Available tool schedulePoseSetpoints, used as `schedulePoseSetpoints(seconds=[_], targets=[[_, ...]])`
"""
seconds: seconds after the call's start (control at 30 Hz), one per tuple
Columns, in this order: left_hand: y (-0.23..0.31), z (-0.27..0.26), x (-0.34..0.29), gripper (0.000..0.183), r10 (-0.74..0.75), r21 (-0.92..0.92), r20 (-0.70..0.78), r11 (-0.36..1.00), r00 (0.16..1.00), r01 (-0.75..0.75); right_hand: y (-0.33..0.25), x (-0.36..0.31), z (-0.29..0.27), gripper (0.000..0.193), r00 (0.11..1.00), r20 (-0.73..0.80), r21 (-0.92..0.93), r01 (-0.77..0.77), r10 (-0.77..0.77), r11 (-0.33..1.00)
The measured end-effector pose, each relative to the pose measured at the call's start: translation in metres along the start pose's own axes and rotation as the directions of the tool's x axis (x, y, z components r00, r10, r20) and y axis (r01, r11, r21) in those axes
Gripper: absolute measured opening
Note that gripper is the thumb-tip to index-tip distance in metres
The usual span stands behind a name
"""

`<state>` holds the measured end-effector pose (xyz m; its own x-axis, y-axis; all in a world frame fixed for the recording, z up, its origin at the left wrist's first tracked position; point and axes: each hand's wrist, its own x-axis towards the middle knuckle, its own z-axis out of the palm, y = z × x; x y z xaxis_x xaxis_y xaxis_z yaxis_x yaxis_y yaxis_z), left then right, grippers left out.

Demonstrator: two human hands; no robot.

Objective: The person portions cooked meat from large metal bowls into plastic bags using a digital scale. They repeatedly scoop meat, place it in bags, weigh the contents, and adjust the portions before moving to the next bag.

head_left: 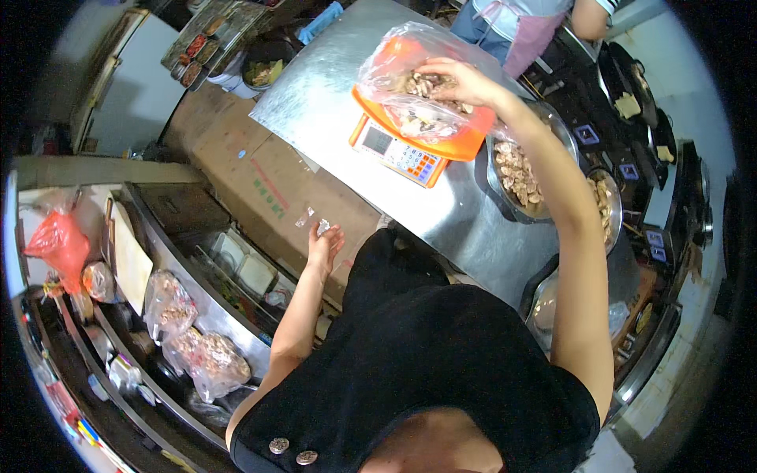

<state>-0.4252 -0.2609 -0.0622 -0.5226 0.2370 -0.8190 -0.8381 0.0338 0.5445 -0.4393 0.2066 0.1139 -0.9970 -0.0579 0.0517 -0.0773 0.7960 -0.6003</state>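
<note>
My right hand [451, 83] reaches into a clear plastic bag [386, 75], its fingers curved around some brown and pale chopped food pieces [426, 82]. More of these pieces lie inside the bag. Under it is an orange digital scale [410, 161] with a display and a keypad, on a metal table [315, 106]. Beside my right forearm stands a metal bowl [544, 217] of similar pieces, with a second bowl [617, 206] just beyond. My left hand [323, 244] hangs low at the left, fingers apart, near small clear scraps [306, 217]; whether it touches one is unclear.
A person [520, 27] stands across the table. Pans [631, 87] line the right side. At the left are a steel counter [236, 315], bagged food [209, 359] and a red bag [61, 246]. Flattened cardboard [229, 150] covers the floor. Far left, a bucket [264, 71] holds scraps.
</note>
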Motion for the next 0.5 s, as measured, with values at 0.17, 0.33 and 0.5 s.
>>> schedulePoseSetpoints(seconds=[0.17, 0.33, 0.5], targets=[[0.036, 0.025, 0.009, 0.081, 0.066, 0.064, 0.064, 0.995, 0.996, -0.071, -0.062, -0.077, -0.074, 0.041, 0.971, -0.209, 0.148, -0.088, 0.118, 0.985], [0.037, 0.041, 0.015, 0.08, 0.087, 0.091, 0.05, 0.992, 0.995, -0.092, -0.076, -0.268, -0.074, 0.032, 0.598, -0.536, 0.444, -0.401, 0.596, 0.802], [0.025, 0.086, -0.018, 0.075, 0.079, 0.16, 0.088, 0.983, 0.993, -0.093, 0.0, -0.62, 0.07, 0.025, 0.026, -0.613, 0.451, -0.809, 0.79, 0.377]])
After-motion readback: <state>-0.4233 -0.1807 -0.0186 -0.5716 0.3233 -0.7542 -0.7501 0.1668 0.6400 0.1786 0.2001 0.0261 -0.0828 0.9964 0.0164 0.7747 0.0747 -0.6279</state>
